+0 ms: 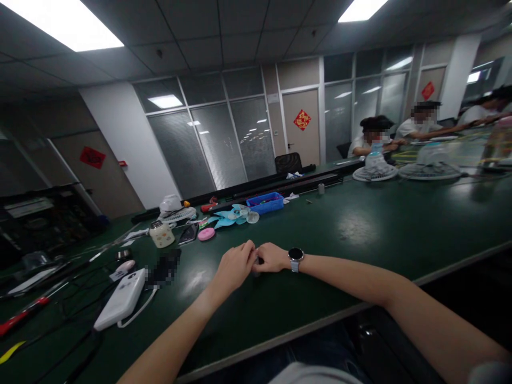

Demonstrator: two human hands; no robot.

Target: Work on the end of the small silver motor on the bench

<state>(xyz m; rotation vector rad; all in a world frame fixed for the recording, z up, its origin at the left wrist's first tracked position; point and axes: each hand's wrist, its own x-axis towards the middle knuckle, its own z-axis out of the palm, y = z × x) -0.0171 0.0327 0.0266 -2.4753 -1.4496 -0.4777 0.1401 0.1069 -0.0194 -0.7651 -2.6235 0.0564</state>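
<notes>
Hands met fingertip to fingertip over the bench (360, 229): left hand (236, 265) and right hand (273, 257) both pinched one small part (256, 261), equally near, mostly hidden.

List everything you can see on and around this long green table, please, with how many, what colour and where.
table: one, dark green, fills the view
power bank: one, white with cable, near left
jar: one, cream, left of middle
pink disc: one, beside a phone
fan blades: one set, light blue, middle far
tray: one, blue, behind the blades
fan grilles: two or more, white, far right
seated people: several, white shirts, far right
watch: one, dark face, right wrist
left hand: fingertips meeting the right hand over something small, hidden
right hand: resting on the table
</notes>
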